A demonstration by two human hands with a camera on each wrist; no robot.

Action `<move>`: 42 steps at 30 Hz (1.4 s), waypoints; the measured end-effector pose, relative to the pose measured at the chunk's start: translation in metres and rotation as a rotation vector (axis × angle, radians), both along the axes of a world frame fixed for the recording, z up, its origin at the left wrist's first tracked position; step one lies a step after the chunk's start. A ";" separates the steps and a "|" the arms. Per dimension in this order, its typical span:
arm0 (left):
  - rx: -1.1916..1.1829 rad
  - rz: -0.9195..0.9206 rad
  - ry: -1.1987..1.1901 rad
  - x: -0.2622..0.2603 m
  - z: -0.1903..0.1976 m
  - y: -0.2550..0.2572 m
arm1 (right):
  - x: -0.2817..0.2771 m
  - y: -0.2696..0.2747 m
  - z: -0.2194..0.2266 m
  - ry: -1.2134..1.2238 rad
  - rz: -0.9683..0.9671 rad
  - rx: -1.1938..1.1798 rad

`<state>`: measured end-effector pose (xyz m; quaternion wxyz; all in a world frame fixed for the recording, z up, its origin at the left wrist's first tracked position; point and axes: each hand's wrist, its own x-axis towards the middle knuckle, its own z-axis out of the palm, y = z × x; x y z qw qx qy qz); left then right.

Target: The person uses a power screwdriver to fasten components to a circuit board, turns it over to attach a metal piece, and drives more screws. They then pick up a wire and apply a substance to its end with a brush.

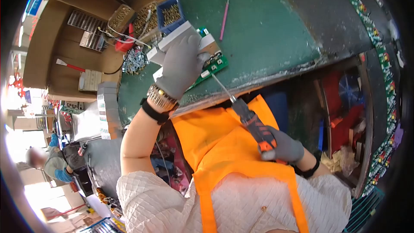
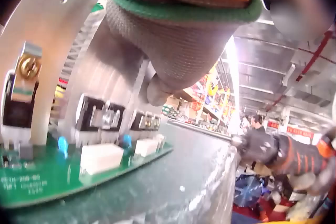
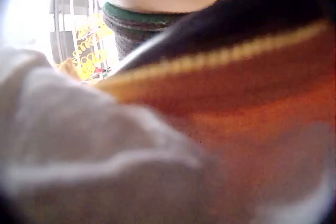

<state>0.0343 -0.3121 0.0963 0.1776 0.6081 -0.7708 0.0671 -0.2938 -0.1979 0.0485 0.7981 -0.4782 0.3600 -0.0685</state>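
Observation:
My gloved left hand (image 1: pixel 183 62) grips a metal heat sink (image 1: pixel 177 34) standing on a green circuit board (image 1: pixel 221 63) near the bench's front edge. In the left wrist view the thumb lies against the metal plate. Black components with screws (image 2: pixel 102 115) sit along the heat sinks, above white blocks (image 2: pixel 102 158) on the board. My gloved right hand (image 1: pixel 285 146) holds a black and orange electric screwdriver (image 1: pixel 252 123) in front of the apron. Its long bit (image 1: pixel 223 87) points at the board's near edge. Blurred cloth fills most of the right wrist view, with the glove cuff (image 3: pixel 136 29) behind.
Beyond the board stand a blue bin of screws (image 1: pixel 171 15) and more small hardware. A pink pen (image 1: pixel 224 19) lies on the green bench top (image 1: pixel 263 30). Cardboard boxes (image 1: pixel 47 47) stand at left. A row of circuit boards (image 1: pixel 386 82) runs along the right. Another person (image 1: pixel 54 164) is at far left.

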 end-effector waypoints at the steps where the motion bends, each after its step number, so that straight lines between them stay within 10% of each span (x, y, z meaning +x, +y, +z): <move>1: -0.104 -0.037 0.055 0.005 0.007 0.003 | -0.013 0.002 -0.004 0.036 0.010 -0.008; 7: 0.024 0.167 1.379 0.052 0.066 0.050 | -0.033 -0.056 0.047 0.261 -0.317 -0.485; 14: 0.069 0.101 2.285 0.073 -0.027 0.090 | -0.018 -0.180 0.046 0.744 -0.078 -1.221; 21: -0.159 0.131 2.327 0.016 -0.044 0.080 | 0.101 -0.253 0.090 0.696 0.187 -1.548; 27: 0.310 0.005 1.928 0.043 -0.053 0.108 | 0.276 -0.294 0.136 0.475 0.441 -1.660; 32: 0.314 -0.121 2.071 0.056 -0.080 0.122 | 0.394 -0.334 0.098 0.669 0.746 -1.824; 37: 0.370 -0.108 2.108 0.059 -0.077 0.121 | 0.454 -0.339 0.079 0.919 1.007 -1.790; 42: 0.467 -0.113 2.133 0.064 -0.073 0.121 | 0.461 -0.332 0.069 0.623 0.939 -1.854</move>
